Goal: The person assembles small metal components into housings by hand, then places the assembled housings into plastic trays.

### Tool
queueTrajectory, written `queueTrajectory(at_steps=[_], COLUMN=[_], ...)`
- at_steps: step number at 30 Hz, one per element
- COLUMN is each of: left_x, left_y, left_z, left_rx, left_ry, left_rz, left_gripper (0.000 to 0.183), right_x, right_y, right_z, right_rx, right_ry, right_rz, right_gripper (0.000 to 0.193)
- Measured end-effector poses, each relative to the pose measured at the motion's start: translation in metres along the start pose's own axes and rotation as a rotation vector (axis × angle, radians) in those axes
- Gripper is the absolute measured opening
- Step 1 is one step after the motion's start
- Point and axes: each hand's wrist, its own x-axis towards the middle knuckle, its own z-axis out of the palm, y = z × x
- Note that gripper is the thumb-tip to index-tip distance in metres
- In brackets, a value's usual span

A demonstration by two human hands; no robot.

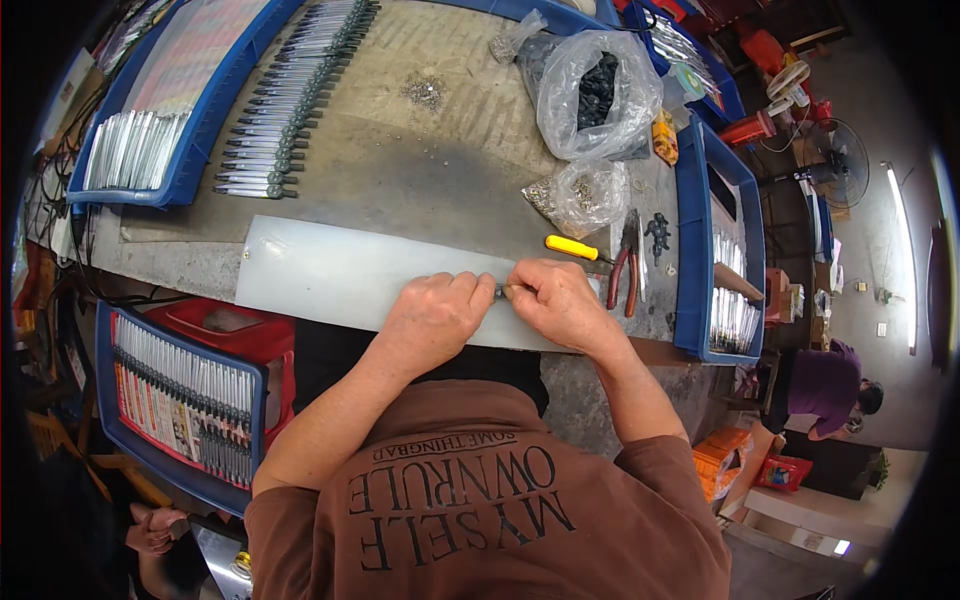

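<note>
My left hand (437, 310) and my right hand (558, 300) meet, fingers closed, over a long pale board (330, 268) at the table's near edge. A small dark piece (500, 291) shows between the fingertips; the fingers hide most of it. The right thumb and fingers pinch it. What the left fingers grip is hidden. Just beyond the right hand lie a yellow-handled screwdriver (571, 247) and red-handled pliers (622, 280). A bag of small metal parts (590, 198) stands behind them. Several small dark pieces (657, 236) lie to the right of the pliers.
A row of silver rods with dark fittings (280, 130) lies at the back left. Blue trays of rods stand left (185, 165), right (685, 240) and lower left (255, 400). A clear bag (560, 120) holds black parts. Loose metal bits (425, 92) lie mid-table. Another person (822, 388) is at far right.
</note>
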Motion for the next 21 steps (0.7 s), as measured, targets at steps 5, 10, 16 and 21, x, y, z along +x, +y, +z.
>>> queueTrajectory(at_steps=[5,10,16,21], left_x=[0.001,0.006,0.004,0.004], left_y=[0.000,0.000,0.000,0.001], left_z=[-0.001,-0.004,-0.005,-0.005], left_rx=[0.009,-0.041,-0.034,-0.040], left_ry=[-0.019,0.010,-0.011,-0.016], left_rz=[-0.011,0.009,-0.006,0.002], left_gripper=[0.019,0.011,0.014,0.014], right_x=[0.000,0.002,0.028,0.051], right_y=[0.006,0.010,0.054,0.080], right_z=[-0.001,-0.017,-0.060,-0.064], right_rx=[-0.016,0.106,-0.110,-0.497], right_ry=[-0.001,0.006,0.432,0.096], right_rz=[0.002,0.118,0.041,0.136], right_gripper=[0.013,0.013,0.014,0.016])
